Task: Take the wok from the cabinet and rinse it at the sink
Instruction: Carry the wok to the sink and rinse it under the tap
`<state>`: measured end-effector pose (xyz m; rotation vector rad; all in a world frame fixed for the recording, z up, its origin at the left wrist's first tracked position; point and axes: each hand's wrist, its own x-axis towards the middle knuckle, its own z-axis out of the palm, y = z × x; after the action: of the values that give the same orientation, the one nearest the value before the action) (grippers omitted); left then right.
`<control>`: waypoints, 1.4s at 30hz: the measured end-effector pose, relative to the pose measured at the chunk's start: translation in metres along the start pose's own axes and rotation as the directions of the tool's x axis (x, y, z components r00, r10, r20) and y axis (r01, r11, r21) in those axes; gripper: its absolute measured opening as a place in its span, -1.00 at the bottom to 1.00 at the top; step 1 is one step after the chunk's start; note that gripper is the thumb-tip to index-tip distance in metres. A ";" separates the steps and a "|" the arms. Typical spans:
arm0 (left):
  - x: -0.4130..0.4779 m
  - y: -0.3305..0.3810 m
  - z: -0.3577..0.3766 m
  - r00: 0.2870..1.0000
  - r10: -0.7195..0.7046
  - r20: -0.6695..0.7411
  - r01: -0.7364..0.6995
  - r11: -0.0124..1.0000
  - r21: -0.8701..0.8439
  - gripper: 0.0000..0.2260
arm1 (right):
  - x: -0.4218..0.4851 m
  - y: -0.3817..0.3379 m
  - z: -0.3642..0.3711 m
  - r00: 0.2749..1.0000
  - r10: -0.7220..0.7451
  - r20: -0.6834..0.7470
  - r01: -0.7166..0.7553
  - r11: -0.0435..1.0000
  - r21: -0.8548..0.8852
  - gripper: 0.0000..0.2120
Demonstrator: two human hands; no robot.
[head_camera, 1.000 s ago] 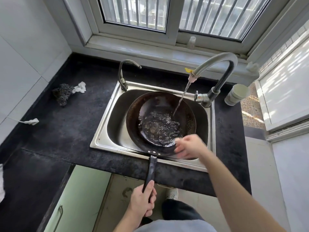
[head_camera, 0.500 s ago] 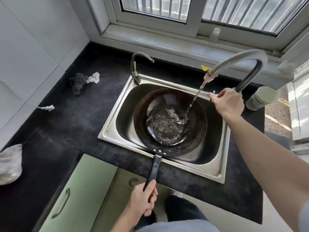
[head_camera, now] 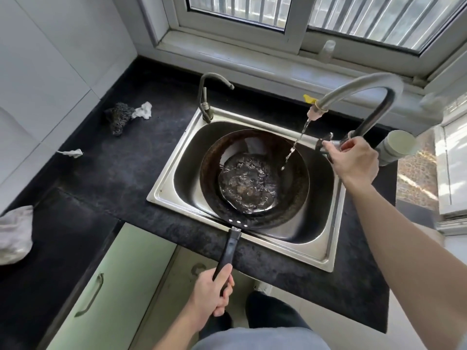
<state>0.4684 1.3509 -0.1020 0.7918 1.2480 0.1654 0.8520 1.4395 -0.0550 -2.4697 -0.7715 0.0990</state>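
A dark round wok [head_camera: 293, 198] rests in the steel sink [head_camera: 174, 178] with a pool of water in its bottom. Its black handle [head_camera: 228, 253] sticks out over the counter's front edge, and my left hand [head_camera: 211, 294] is closed around the handle's end. A tall grey tap [head_camera: 358, 89] arches over the sink from the right. A thin, broken trickle of water falls from its spout into the wok. My right hand [head_camera: 353, 160] grips the tap's lever at the tap's base.
A smaller tap [head_camera: 209, 97] stands at the sink's back left corner. On the black counter [head_camera: 121, 170] lie a steel scourer [head_camera: 118, 117], scraps of white paper and a grey cloth [head_camera: 15, 233]. A pale cup [head_camera: 396, 145] stands right of the tap. A green cabinet door [head_camera: 106, 291] is below.
My right hand left the wok's rim and went up to the tap's lever, where it now grips. The water stream has thinned to a trickle. My left hand kept hold of the handle.
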 end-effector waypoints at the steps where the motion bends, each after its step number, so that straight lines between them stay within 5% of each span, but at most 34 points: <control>1: -0.001 0.000 0.000 1.000 0.005 0.004 -0.005 1.000 0.004 -0.66 | -0.010 0.001 -0.003 1.000 0.004 0.028 -0.005 1.000 0.017 -0.49; 8: -0.003 -0.001 -0.003 1.000 0.010 0.026 -0.010 1.000 -0.006 -0.67 | -0.142 0.009 0.005 0.908 -0.053 0.416 -0.044 0.975 0.220 -0.73; 12: -0.003 0.000 -0.005 0.998 0.021 0.052 -0.020 1.000 -0.006 -0.68 | -0.224 -0.001 0.028 0.666 0.050 0.745 -0.393 0.872 0.292 -0.77; 16: -0.003 0.002 -0.006 0.998 0.028 0.063 -0.028 1.000 -0.008 -0.70 | -0.261 -0.027 0.047 0.400 0.162 0.902 -0.659 0.735 0.160 -0.63; 19: -0.002 0.001 -0.009 0.996 0.050 0.079 -0.051 0.999 0.005 -0.70 | -0.267 -0.043 0.059 0.287 0.195 0.938 -0.824 0.549 0.139 -0.54; 24: -0.001 -0.001 -0.011 0.994 0.068 0.082 -0.069 0.998 0.005 -0.72 | -0.273 -0.058 0.080 0.122 0.140 0.983 -0.964 0.251 0.084 -0.74; 26: -0.001 0.001 -0.012 0.994 0.065 0.086 -0.066 0.998 0.009 -0.72 | -0.276 -0.063 0.087 0.168 0.161 0.973 -0.971 0.200 0.134 -0.74; 31: -0.006 0.006 -0.019 0.993 0.079 0.088 -0.083 0.996 0.040 -0.71 | -0.287 -0.068 0.088 0.387 0.149 0.910 -0.903 0.264 0.340 -0.70; 42: -0.027 0.011 -0.034 0.989 0.125 0.081 -0.130 0.990 0.058 -0.68 | -0.301 -0.091 0.072 0.504 0.044 0.862 -0.848 0.212 0.485 -0.69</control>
<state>0.4317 1.3600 -0.0779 0.9255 1.1344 0.1976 0.5388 1.3719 -0.0958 -1.3209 0.0517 1.4444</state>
